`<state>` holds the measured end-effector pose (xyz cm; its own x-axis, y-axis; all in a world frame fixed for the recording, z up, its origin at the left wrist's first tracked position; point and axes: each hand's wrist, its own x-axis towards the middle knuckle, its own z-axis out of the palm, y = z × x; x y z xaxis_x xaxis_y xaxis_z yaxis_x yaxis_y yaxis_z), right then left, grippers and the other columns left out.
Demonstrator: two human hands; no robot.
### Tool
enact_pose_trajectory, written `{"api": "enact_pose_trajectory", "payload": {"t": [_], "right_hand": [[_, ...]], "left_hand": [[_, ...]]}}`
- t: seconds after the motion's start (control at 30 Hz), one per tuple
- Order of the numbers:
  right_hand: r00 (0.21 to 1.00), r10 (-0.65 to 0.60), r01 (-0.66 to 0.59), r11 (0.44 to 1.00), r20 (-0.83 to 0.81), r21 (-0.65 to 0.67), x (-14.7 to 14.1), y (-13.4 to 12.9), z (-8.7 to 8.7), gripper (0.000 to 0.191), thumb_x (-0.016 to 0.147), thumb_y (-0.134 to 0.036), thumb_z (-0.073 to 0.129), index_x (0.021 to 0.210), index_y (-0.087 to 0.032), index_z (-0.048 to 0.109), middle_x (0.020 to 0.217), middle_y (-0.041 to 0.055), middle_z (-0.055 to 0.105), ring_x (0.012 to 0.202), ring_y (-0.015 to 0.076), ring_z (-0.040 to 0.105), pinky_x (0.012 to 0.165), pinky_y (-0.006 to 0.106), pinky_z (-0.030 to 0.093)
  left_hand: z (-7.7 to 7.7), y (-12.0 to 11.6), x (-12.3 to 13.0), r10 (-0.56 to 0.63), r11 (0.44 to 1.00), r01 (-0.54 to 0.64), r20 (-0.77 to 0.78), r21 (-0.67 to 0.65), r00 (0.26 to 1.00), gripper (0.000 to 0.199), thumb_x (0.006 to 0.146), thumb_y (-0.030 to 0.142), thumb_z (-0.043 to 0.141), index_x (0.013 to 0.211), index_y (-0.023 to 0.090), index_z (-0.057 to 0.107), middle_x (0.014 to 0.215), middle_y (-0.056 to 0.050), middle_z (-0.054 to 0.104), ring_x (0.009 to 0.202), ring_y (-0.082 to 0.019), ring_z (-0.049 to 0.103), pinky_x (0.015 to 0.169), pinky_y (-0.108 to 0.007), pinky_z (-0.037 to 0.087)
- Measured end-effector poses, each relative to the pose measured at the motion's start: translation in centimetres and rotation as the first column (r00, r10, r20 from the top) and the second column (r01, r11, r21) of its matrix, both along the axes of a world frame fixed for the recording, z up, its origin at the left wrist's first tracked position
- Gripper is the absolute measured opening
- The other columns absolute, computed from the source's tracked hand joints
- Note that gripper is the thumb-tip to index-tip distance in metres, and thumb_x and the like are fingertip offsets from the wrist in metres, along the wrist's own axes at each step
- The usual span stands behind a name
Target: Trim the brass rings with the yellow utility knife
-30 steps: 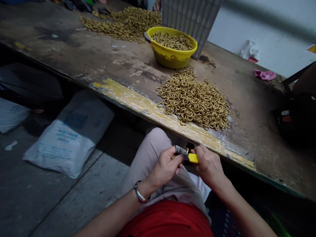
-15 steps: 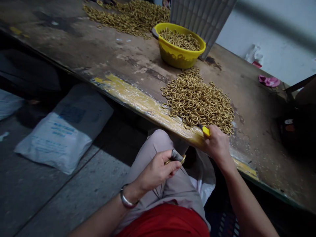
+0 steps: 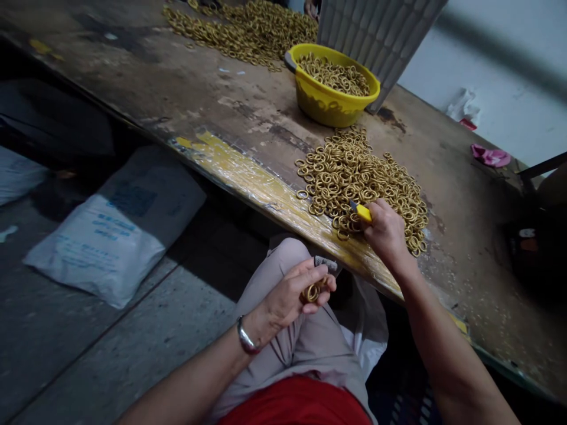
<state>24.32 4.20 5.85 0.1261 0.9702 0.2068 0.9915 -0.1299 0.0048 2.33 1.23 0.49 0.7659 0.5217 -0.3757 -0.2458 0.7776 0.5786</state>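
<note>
My left hand [image 3: 295, 292], with a silver bangle on its wrist, is above my lap and closed around several gold-coloured rings [image 3: 312, 291]. One of its fingers wears a grey sleeve or wrap [image 3: 325, 263]. My right hand [image 3: 384, 231] grips a yellow-handled knife [image 3: 364, 213] by its handle, and the dark blade points left. Blade and hand are at the near edge of a pile of gold-coloured rings [image 3: 361, 171] on the worktable [image 3: 261, 115]. My palm hides part of the handle.
Behind the pile stands a yellow basin [image 3: 332, 106] holding more rings, beside a grey ribbed crate [image 3: 376, 41]. A second ring heap [image 3: 252, 29] lies further back, near another person's hand [image 3: 311, 8]. White sacks [image 3: 115, 230] rest on the floor; a pink cloth [image 3: 490, 156] lies at right.
My right hand has moved forward with the knife, onto the pile's near edge. My left hand has turned, and several rings now show in its fingers. The view has shifted slightly.
</note>
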Motion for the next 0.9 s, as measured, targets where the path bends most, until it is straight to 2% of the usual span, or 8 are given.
{"api": "enact_pose_trajectory", "payload": {"t": [0.13,0.2,0.33,0.43,0.57,0.73,0.8,0.9], "right_hand": [[0.985,0.021,0.016,0.977,-0.17,0.215,1.2,-0.4,0.7,0.016,0.089,-0.022,0.051,0.087,-0.015,0.065,0.082,0.0061,0.06,0.07,0.0171,0.051,0.063,0.028,0.035],[0.937,0.059,0.029,0.968,-0.343,0.248,1.1,-1.1,1.2,0.018,0.089,-0.028,0.054,0.081,-0.016,0.064,0.074,0.0031,0.058,0.065,0.0153,0.05,0.063,0.028,0.036],[0.663,0.177,-0.178,0.981,-0.727,0.077,-0.5,-3.5,2.4,0.022,0.09,-0.035,0.057,0.079,-0.017,0.064,0.07,-0.0002,0.058,0.063,0.0131,0.052,0.061,0.025,0.04],[0.563,0.212,-0.355,0.935,-0.799,-0.002,-1.9,-5.3,2.9,0.022,0.092,-0.036,0.057,0.082,-0.017,0.064,0.076,0.0011,0.061,0.068,0.0134,0.056,0.064,0.024,0.042],[0.526,0.272,-0.426,0.904,-0.806,0.027,-3.0,-6.5,2.9,0.023,0.094,-0.036,0.056,0.082,-0.018,0.064,0.077,0.0014,0.062,0.071,0.0134,0.057,0.066,0.024,0.043],[0.543,0.309,-0.398,0.913,-0.781,0.085,-3.8,-7.7,2.4,0.02,0.094,-0.034,0.056,0.084,-0.019,0.065,0.076,0.0019,0.064,0.07,0.0144,0.059,0.067,0.025,0.045],[0.582,0.309,-0.354,0.929,-0.752,0.108,-4.2,-8.6,2.0,0.017,0.095,-0.031,0.054,0.089,-0.02,0.066,0.08,0.0028,0.067,0.072,0.0153,0.061,0.068,0.026,0.046],[0.724,0.312,-0.307,0.944,-0.615,0.117,-4.6,-10.1,1.3,0.015,0.09,-0.017,0.052,0.096,-0.02,0.065,0.084,0.004,0.068,0.076,0.0165,0.062,0.069,0.026,0.045]], "left_hand": [[-0.1,0.8,1.0,0.067,0.997,-0.063,-0.093,0.04,0.993,0.04,0.071,0.045,0.078,0.079,0.014,0.053,0.067,0.001,0.058,0.045,-0.004,0.045,0.034,-0.013,0.02],[0.3,1.2,1.4,0.123,0.988,-0.111,-0.111,0.111,0.986,0.039,0.071,0.043,0.077,0.081,0.014,0.053,0.066,0.001,0.06,0.044,-0.004,0.046,0.034,-0.013,0.023],[1.8,1.8,1.5,0.219,0.946,-0.191,-0.084,0.263,0.972,0.04,0.077,0.041,0.073,0.101,0.016,0.055,0.07,0.0,0.065,0.045,-0.005,0.049,0.035,-0.012,0.027],[2.6,1.8,1.2,0.143,0.956,-0.13,-0.029,0.261,0.989,0.039,0.078,0.044,0.073,0.098,0.014,0.057,0.071,-0.002,0.067,0.044,-0.005,0.049,0.034,-0.013,0.028],[2.8,1.0,0.8,0.03,0.982,-0.028,-0.011,0.184,0.999,0.038,0.074,0.041,0.078,0.091,0.013,0.06,0.073,-0.003,0.067,0.045,-0.004,0.048,0.034,-0.013,0.028],[2.8,-0.3,0.2,-0.012,0.985,0.017,-0.032,0.173,0.999,0.037,0.068,0.038,0.084,0.081,0.011,0.061,0.075,-0.005,0.068,0.049,-0.005,0.051,0.037,-0.014,0.034],[2.9,-0.8,0.0,-0.026,0.981,0.034,-0.044,0.191,0.999,0.035,0.068,0.038,0.083,0.081,0.011,0.064,0.077,-0.006,0.069,0.051,-0.006,0.051,0.038,-0.014,0.035],[3.1,-1.4,-0.1,0.03,0.971,-0.013,-0.068,0.24,0.997,0.033,0.069,0.038,0.081,0.08,0.011,0.065,0.073,-0.004,0.066,0.051,-0.006,0.051,0.039,-0.015,0.035]]}}
